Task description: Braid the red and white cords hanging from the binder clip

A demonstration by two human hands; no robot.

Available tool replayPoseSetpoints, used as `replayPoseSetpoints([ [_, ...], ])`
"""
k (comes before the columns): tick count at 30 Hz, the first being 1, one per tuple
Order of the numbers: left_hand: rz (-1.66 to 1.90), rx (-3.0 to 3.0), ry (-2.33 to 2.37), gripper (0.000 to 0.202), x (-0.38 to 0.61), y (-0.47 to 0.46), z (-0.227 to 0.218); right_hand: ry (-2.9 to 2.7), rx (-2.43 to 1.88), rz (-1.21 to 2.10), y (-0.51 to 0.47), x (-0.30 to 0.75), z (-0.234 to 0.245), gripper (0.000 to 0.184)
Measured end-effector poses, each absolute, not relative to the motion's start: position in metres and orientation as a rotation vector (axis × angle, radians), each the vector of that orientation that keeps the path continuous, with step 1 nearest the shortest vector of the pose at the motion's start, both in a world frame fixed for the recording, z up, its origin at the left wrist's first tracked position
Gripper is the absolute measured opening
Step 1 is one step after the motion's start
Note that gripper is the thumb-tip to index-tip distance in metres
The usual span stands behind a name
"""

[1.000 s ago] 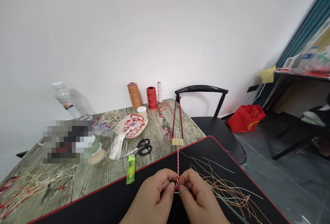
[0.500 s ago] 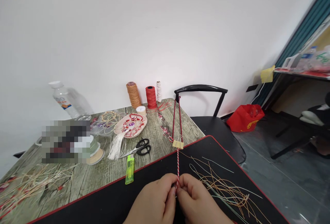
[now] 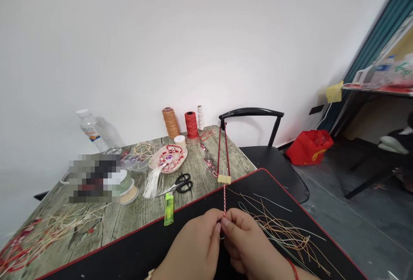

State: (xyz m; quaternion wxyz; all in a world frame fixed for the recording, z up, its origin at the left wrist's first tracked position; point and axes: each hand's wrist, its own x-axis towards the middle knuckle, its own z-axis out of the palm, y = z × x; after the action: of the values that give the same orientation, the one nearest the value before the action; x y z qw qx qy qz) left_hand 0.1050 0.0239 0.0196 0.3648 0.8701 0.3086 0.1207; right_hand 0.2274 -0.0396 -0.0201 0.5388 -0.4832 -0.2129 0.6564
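A red-and-white twisted cord [image 3: 225, 198] runs down from a pale yellow binder clip [image 3: 224, 179]. Dark red strings [image 3: 219, 151] stretch from the clip up to the chair back. My left hand [image 3: 198, 239] pinches the lower end of the cord between thumb and forefinger. Right beside it, my right hand [image 3: 243, 235] pinches the cord too, with its fingertips against those of the left. The cord's end is mostly hidden by the fingers. Both hands are over a black mat [image 3: 135, 250] with a red edge.
Loose tan and green threads [image 3: 284, 232] lie right of my hands. On the left are a green lighter [image 3: 169, 209], scissors [image 3: 180, 184], a plate of red cord [image 3: 172, 164] with a white tassel, and thread spools [image 3: 191, 125]. A black chair [image 3: 271, 164] stands behind the table.
The view has shifted slightly, so the table things sit farther right. My hands have moved up a little along the cord, and the right hand's wrist has come into view.
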Motion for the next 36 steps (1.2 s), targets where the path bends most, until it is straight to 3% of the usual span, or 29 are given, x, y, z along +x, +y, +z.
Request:
replayPoseSetpoints([
  [14,0.148,2.614,0.909,0.033,0.085,0.017,0.007,-0.626,-1.218,1.559,-0.042,0.226,-0.023,0.032],
  [23,0.317,2.434,0.864,0.026,0.084,0.013,0.009,-0.649,-1.171,1.527,-0.041,0.229,-0.028,0.028],
  [29,0.329,2.201,0.912,0.011,0.086,0.014,0.003,-0.656,-1.187,1.532,-0.041,0.230,-0.030,0.032],
  [36,0.457,2.095,0.950,0.020,0.086,0.021,-0.008,-0.673,-1.187,1.509,-0.040,0.229,-0.027,0.030],
])
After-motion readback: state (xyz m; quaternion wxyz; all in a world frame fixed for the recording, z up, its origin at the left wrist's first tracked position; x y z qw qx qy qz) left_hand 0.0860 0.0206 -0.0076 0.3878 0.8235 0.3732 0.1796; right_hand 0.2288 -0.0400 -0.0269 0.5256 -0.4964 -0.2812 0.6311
